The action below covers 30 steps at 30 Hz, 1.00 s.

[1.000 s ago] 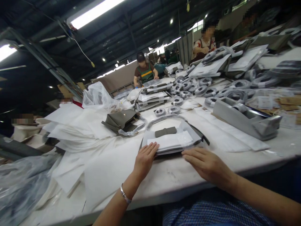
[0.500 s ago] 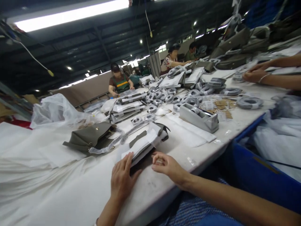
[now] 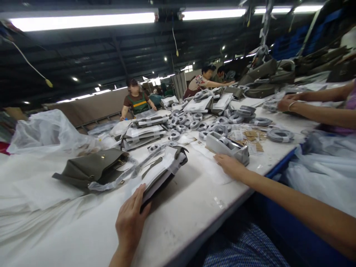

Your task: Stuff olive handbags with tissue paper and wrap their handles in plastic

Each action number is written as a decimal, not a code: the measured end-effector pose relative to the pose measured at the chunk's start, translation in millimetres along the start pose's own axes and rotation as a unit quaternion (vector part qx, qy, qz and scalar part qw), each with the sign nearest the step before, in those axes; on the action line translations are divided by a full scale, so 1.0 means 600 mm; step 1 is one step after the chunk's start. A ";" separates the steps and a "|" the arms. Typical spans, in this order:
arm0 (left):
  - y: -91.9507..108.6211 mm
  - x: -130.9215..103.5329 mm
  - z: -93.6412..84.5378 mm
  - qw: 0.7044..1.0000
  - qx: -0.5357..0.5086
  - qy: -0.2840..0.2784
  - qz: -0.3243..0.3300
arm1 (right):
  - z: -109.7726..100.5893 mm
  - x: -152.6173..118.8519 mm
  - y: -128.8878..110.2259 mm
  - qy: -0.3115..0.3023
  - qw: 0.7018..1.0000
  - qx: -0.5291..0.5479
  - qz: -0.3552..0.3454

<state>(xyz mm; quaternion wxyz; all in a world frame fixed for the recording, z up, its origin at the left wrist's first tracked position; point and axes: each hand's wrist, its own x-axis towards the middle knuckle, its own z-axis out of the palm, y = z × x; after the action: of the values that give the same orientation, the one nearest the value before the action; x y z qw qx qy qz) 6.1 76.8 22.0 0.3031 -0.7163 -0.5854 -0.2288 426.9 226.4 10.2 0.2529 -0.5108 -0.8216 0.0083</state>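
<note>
My left hand grips the near end of a folded olive handbag wrapped in white paper, thumb below and fingers on top. The bag is tilted up from the table, and its underside is in shadow. My right hand is stretched out beside a grey tape dispenser, its fingertips by the dispenser's near side over white sheets. Whether they touch it I cannot tell. An unwrapped olive handbag lies on its side to the left, with a plastic-covered strap in front.
Wrapped bags are stacked further back, beside many coiled wrapped straps. Brown tags lie right of the dispenser. A co-worker's hands work at the right. Clear plastic is heaped at left; other people sit beyond.
My right hand has moved away from the wrapped handbag, over to the tape dispenser, and its curled fingers have straightened. My left hand stays on the handbag. The camera view has shifted.
</note>
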 end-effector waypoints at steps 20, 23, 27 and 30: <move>0.001 0.007 0.001 0.995 -0.020 0.028 -0.095 | -0.032 -0.082 -0.180 -0.135 0.981 0.108 -0.092; 0.001 0.006 -0.002 0.995 -0.026 0.029 -0.094 | 0.022 -0.089 -0.173 -0.088 0.996 0.014 -0.029; 0.000 0.010 -0.005 0.994 -0.028 0.029 -0.099 | 0.072 -0.085 -0.191 -0.140 0.989 -0.009 -0.055; 0.006 0.021 -0.008 0.993 -0.024 0.036 -0.107 | 0.085 -0.056 -0.226 -0.188 0.968 0.063 -0.153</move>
<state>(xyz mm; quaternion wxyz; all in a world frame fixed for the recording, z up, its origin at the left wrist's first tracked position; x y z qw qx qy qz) 12.5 81.7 33.4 0.2801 -0.6477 -0.6419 -0.2998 303.9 145.9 -11.1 0.1237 -0.3513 -0.9206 0.1174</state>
